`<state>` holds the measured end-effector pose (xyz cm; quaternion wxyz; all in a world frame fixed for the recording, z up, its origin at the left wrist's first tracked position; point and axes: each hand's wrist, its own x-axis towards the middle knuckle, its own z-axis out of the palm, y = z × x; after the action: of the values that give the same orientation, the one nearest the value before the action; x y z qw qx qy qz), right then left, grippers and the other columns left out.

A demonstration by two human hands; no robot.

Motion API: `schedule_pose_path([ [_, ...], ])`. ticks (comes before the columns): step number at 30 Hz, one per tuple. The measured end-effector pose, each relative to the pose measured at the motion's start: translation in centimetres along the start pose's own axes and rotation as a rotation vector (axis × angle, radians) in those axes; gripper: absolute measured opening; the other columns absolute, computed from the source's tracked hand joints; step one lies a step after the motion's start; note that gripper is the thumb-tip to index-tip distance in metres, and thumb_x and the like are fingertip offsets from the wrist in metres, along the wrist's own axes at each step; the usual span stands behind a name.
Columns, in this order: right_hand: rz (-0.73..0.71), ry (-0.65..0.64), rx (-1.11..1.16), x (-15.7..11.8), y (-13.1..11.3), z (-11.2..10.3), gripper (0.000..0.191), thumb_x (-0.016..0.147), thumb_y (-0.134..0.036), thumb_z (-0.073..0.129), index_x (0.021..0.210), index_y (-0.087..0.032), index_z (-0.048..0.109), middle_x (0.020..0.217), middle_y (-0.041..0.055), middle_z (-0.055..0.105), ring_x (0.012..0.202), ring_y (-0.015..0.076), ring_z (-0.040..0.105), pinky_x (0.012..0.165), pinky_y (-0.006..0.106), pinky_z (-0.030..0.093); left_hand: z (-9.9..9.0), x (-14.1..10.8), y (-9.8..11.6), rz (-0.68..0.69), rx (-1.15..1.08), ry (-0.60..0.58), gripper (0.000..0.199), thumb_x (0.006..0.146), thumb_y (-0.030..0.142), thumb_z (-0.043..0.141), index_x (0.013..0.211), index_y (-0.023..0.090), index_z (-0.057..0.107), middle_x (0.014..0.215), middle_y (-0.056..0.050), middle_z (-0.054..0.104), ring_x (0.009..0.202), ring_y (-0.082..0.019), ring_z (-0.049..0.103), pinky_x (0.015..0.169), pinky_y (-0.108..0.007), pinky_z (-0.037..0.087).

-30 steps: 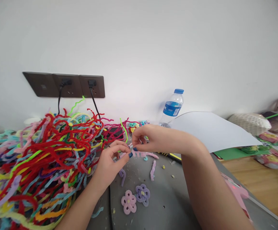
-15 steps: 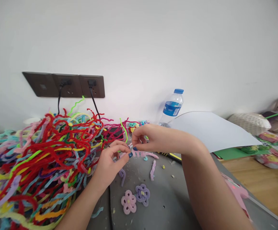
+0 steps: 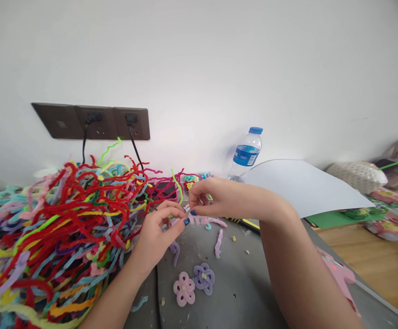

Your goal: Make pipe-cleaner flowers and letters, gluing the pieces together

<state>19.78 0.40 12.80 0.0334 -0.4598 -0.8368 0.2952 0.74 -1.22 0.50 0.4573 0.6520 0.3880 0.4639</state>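
Over the grey table, my left hand (image 3: 159, 228) is closed, thumb and fingers pinched at a pale pink pipe cleaner (image 3: 175, 222). My right hand (image 3: 216, 197) bends in from the other side, its fingertips pinched beside the left ones at the same pale pink piece; most of that piece is hidden by the fingers. Short pink pipe cleaner strips (image 3: 216, 222) show just beyond the fingertips. A lilac pipe cleaner piece (image 3: 175, 252) lies under my left hand, and another pink piece (image 3: 218, 243) below my right. Nearer me rest a pink flower (image 3: 184, 289) and a purple flower (image 3: 204, 278), side by side.
A big tangle of coloured pipe cleaners (image 3: 58, 228) covers the left side. A water bottle (image 3: 246, 155) leans by the wall, next to a white sheet (image 3: 305, 187). A yellow-and-black tool (image 3: 249, 225) lies behind my right wrist. A black cable (image 3: 157, 292) crosses the table.
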Motion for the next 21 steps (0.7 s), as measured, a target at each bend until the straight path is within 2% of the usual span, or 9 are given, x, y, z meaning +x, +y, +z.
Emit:
schedule_pose_path([
  [9,0.006,-0.001,-0.016,0.04,-0.09,0.03,0.01,0.083,-0.023,0.058,0.082,-0.019,0.067,0.085,0.0022,0.071,0.071,0.0151,0.059,0.058,0.025,0.04,-0.02,-0.05,0.02,-0.003,0.007,-0.015,0.008,0.081,0.019,0.063,0.076,0.018,0.069,0.098,-0.007,0.062,0.094,-0.02,0.061,0.069,-0.026,0.043],
  [21,0.01,-0.001,-0.005,0.03,-0.15,0.01,0.01,0.083,-0.022,0.058,0.082,-0.018,0.067,0.085,0.0028,0.072,0.073,0.0159,0.06,0.058,0.026,0.04,0.04,-0.02,0.12,-0.01,0.0,0.0,0.008,0.08,0.02,0.064,0.076,0.018,0.07,0.097,-0.008,0.064,0.088,-0.019,0.061,0.065,-0.025,0.044],
])
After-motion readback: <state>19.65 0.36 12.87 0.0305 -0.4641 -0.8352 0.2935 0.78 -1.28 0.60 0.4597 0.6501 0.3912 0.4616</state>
